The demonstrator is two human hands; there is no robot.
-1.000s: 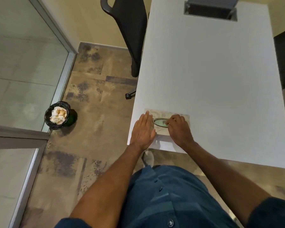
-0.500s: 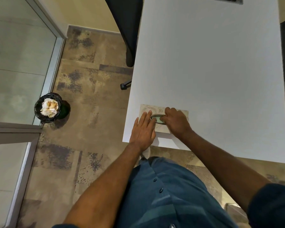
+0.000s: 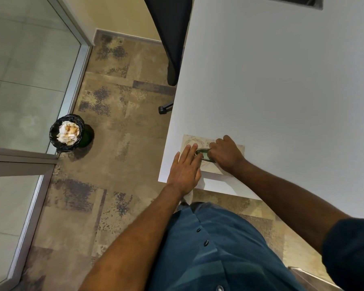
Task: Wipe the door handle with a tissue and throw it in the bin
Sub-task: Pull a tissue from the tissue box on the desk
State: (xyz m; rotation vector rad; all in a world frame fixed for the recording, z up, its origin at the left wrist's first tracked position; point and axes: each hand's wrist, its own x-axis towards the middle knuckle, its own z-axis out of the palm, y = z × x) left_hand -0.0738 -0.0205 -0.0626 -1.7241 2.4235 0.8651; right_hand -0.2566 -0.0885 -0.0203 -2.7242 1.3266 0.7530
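Observation:
A flat beige tissue box lies on the white table near its front left corner. My left hand rests flat on the box's left part, fingers straight and slightly apart. My right hand has its fingers curled at the right rim of the box's oval opening. No pulled-out tissue shows, and what the fingertips pinch is hidden. A small black-lined bin stands on the floor to the left, filled with crumpled stained tissues. No door handle is in view.
A glass door and partition with metal frames run along the left, just behind the bin. A black office chair stands at the table's far left side, one caster by the table edge. Patterned carpet lies between me and the bin.
My left hand stays flat on the box. My right fingers have shifted a little around the oval opening. The view has drifted slightly.

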